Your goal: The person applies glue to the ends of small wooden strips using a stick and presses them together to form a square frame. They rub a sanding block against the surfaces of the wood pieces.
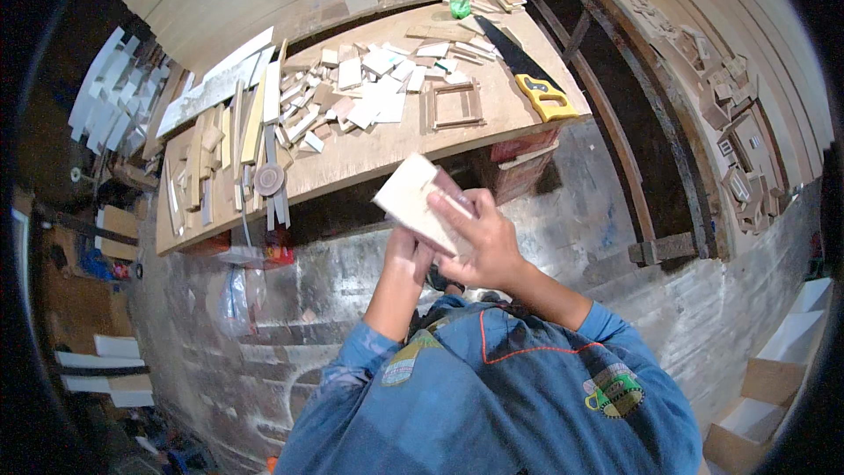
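Observation:
In front of my chest, above the floor by the table's near edge, both hands hold a pale wooden block (pixel 411 195). Its broad light face is turned up, and one narrow side looks pinkish brown. My left hand (pixel 410 251) supports the block from underneath, its fingers mostly hidden behind the wood. Along the right side, my right hand (pixel 482 242) is closed on the block with the thumb and fingers bent against it. Whether something thin lies between the right fingers and the wood, I cannot make out.
A wooden table (pixel 352 158) carries many loose offcuts (pixel 352 79), a small wooden frame (pixel 454 105) and a handsaw (pixel 546 98) with a yellow handle. A round brown disc (pixel 269 179) lies among strips at its left. A metal-edged rack (pixel 607 123) stands at right.

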